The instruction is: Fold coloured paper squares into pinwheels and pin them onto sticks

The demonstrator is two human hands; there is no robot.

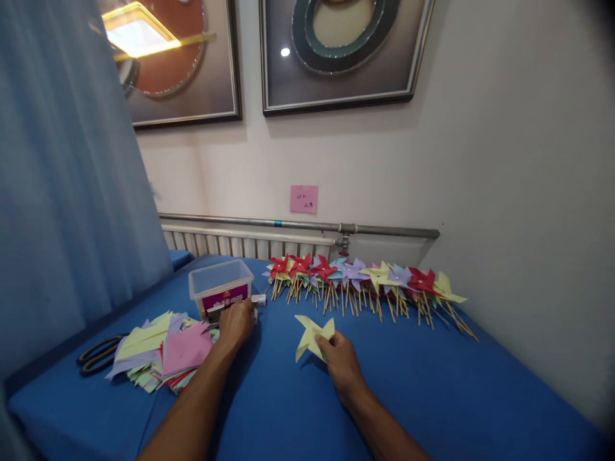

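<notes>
My right hand (343, 366) pinches a pale yellow paper pinwheel (307, 334) near its centre, thumb on top, above the blue cloth. No stick shows on this pinwheel. Over on the left, my left hand (236, 325) reaches down among small boxes in front of a clear plastic tub (221, 279) with a purple label. Its fingers are bunched and curled downward; the fingertips, and whatever they grip, are hidden. A small white box (259, 299) lies just beyond that hand. Beside my left forearm spreads a pile of coloured paper pieces (187, 349), pink and yellow uppermost.
A long row of finished pinwheels on wooden sticks (353, 274) lies along the back. Scissors with dark handles (98, 355) sit partly under the paper at left. A blue curtain (72, 166) hangs at left; a radiator (250, 242) and pipe run along the wall.
</notes>
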